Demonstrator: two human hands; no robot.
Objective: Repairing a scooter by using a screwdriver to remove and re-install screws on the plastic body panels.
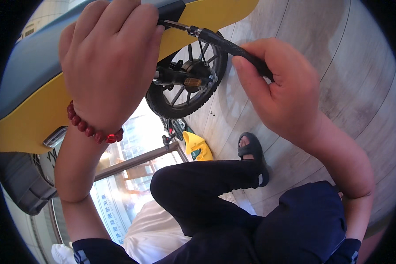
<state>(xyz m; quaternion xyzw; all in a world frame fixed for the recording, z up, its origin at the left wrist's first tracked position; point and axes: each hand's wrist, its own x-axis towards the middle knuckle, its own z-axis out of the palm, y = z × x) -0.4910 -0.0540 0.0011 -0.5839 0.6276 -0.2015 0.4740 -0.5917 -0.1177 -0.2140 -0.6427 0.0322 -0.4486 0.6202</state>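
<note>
My right hand (286, 83) is closed round the black knurled handle of a screwdriver (224, 46), thumb and fingers pinching it. Its metal shaft points left, and the tip goes in beside the fingers of my left hand (110, 57). That left hand is curled against a yellow and grey-blue two-wheeled vehicle (31, 114), next to a black part (171, 13) of its body. The left fingertips, and whatever they grip, are hidden behind the back of the hand. A red bead bracelet (90, 131) circles the left wrist.
Below the vehicle's body is a black spoked wheel (189, 81) with a fork. A yellow object (198, 145) lies on the wood-look floor (295, 26) near a glass door frame (136, 158). My bent knee (176, 189) and sandalled foot (251, 154) are below the hands.
</note>
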